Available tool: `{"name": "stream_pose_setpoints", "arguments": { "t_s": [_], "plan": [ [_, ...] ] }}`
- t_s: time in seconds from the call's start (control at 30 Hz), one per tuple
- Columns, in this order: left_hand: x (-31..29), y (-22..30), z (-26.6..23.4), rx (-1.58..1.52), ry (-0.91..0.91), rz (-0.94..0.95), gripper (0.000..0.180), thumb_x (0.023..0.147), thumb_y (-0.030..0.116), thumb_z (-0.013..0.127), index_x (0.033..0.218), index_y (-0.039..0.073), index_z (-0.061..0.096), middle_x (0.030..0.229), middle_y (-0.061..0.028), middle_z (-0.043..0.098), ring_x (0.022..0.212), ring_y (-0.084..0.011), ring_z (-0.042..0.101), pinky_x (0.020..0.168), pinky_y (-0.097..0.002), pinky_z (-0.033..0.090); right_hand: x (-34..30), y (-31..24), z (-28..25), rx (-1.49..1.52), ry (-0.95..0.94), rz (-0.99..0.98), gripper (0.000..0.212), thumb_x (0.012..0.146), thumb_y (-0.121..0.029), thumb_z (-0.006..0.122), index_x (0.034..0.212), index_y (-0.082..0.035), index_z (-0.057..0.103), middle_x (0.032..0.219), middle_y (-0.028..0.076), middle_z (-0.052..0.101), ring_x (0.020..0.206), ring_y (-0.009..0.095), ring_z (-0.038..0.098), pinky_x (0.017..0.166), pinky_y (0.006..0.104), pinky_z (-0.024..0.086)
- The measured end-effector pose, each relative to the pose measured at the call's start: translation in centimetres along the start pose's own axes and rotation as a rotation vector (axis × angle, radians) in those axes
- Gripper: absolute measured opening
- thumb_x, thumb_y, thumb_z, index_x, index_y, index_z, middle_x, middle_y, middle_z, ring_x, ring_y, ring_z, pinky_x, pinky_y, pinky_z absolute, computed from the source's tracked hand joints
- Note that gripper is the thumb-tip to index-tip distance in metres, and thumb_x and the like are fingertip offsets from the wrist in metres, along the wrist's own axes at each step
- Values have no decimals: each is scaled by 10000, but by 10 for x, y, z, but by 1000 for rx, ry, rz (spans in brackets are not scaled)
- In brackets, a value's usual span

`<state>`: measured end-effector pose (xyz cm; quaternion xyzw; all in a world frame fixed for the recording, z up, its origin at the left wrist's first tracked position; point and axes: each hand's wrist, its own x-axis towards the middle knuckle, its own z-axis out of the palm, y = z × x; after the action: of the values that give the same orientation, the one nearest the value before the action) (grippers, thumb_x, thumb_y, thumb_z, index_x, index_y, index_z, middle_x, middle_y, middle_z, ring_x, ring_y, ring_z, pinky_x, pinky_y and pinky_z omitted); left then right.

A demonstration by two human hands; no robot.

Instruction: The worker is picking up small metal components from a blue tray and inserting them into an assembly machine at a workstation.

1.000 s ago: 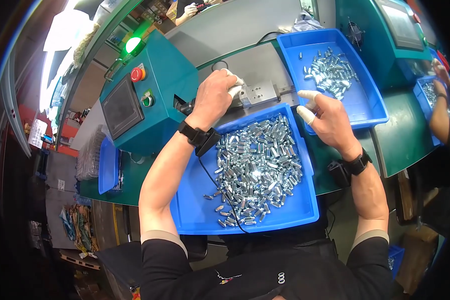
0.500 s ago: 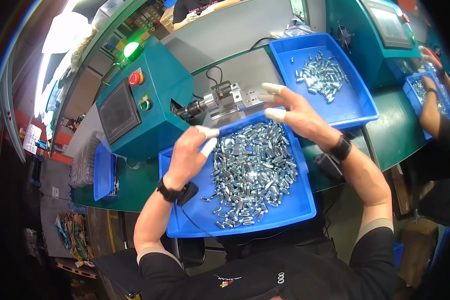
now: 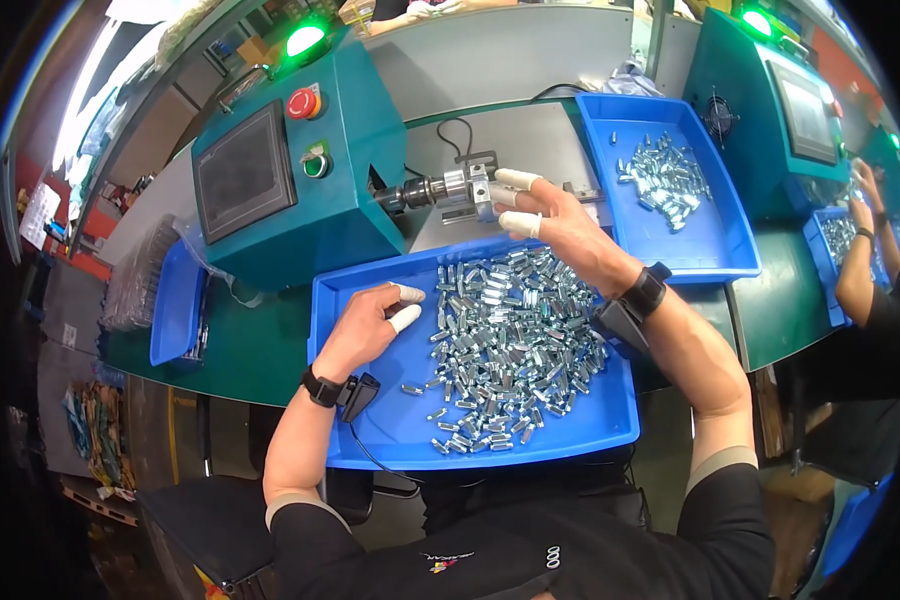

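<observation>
My left hand (image 3: 367, 325) hovers over the left part of a blue tray (image 3: 370, 440). Its thumb and index finger, in white finger cots, are apart with nothing visible between them. Heaped in that tray are many small silvery metal fittings (image 3: 510, 350). My right hand (image 3: 570, 230), also wearing white finger cots, reaches over the tray's far edge. Its thumb and fingers straddle a metal clamp block (image 3: 481, 192) on a slide; the fingers cover part of it. Facing the block is a round chuck (image 3: 430, 191) projecting from a teal machine (image 3: 340, 200). Whether a fitting sits between them is hidden.
A second blue tray (image 3: 685, 255) with a smaller pile of fittings stands at the far right. The machine carries a dark screen (image 3: 245, 172), a red stop button (image 3: 303, 104) and a green-ringed knob (image 3: 316, 163). At right, a co-worker's arms (image 3: 858, 240) reach by another teal machine (image 3: 770, 110).
My right hand has moved left along the slide to the clamp block, and the block now sits closer to the chuck. My left hand has drawn back from the fittings. The whole view has shifted.
</observation>
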<state>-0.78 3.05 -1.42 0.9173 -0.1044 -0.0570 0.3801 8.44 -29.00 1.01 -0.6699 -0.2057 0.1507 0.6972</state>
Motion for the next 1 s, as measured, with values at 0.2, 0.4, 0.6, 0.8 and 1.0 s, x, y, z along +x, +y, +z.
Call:
{"name": "stream_pose_setpoints", "arguments": {
  "t_s": [0.2,0.4,0.6,0.8,1.0],
  "plan": [
    [-1,-1,0,-13,-34,-19,239,1014,133,752,1224,24,785,1077,-88,773,906,-161,702,845,-324,562,8,-3,-10,-38,-36,24,721,1038,-267,711,1651,-38,408,1558,180,606,1421,276,597,1133,398,500],
    [-1,-2,3,-34,-31,-18,244,1015,131,752,1230,21,782,1080,-84,763,910,-158,700,843,-318,560,8,4,-12,-8,-27,27,714,1042,-268,708,1648,-34,411,1548,164,621,1400,261,614,1093,384,516],
    [-2,0,2,-27,-37,-16,245,1015,129,753,1231,17,780,1091,-85,761,924,-164,705,852,-321,563,9,6,-12,-39,-30,27,706,1046,-271,701,1644,-27,415,1553,157,621,1395,250,620,1078,376,519],
    [-1,-4,2,-33,-38,1,246,1015,129,752,1235,19,777,1108,-92,760,924,-173,706,855,-324,565,11,6,-11,-41,-22,18,692,1052,-283,690,1637,-26,423,1550,153,625,1383,244,630,1076,374,520],
    [-3,2,3,-24,-45,-15,253,1008,127,754,1239,26,776,1123,-100,761,962,-187,719,878,-328,567,9,6,-13,-41,-21,20,695,1052,-295,691,1634,-23,426,1553,146,625,1387,241,626,1066,375,523]
  ]
}}
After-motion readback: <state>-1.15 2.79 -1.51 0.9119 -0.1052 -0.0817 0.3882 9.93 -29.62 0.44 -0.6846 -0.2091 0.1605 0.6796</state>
